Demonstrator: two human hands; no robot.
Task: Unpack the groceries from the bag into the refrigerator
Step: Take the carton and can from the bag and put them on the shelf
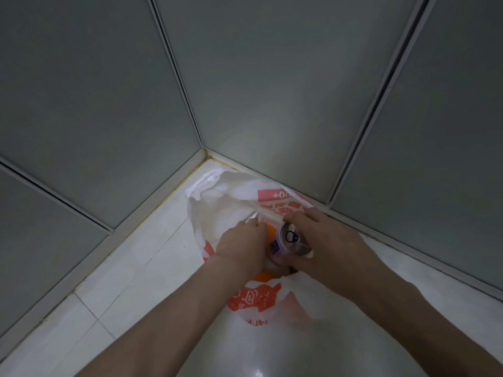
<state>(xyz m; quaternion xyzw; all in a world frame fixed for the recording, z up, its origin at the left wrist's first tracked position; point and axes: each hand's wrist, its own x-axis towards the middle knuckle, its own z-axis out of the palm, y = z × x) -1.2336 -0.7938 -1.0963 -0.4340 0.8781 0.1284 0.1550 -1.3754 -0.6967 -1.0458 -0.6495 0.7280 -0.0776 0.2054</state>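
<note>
Head view looks straight down on a white plastic bag (226, 197) with red-orange print, which sits on a white tiled floor (114, 281) in the corner where two grey glass-panelled walls (272, 85) meet. At the bag's open mouth a drink can (292, 240) with a silver top and pull tab shows, its top facing the camera and tilted slightly to the right; a bit of purple label is visible down its left side. The right hand (324, 240) is wrapped around the can, fingers curled over its far rim and thumb low on the near side, so the can is held at the bag's mouth, above the other contents. Just left of the can and partly under the hands lie orange rounded things (268, 228), one peeping out above the left hand's knuckles and another patch of orange below the wrist; what they are cannot be told. The left hand (242, 246) reaches into the bag beside the can, fingers pressed together and pinching a fold of the white plastic at the opening, close to the right hand's fingertips. Both bare forearms come up from the lower edge of the picture and meet over the bag. Pale metal frames (152, 210) run along the foot of the walls, touching the back of the bag.
</note>
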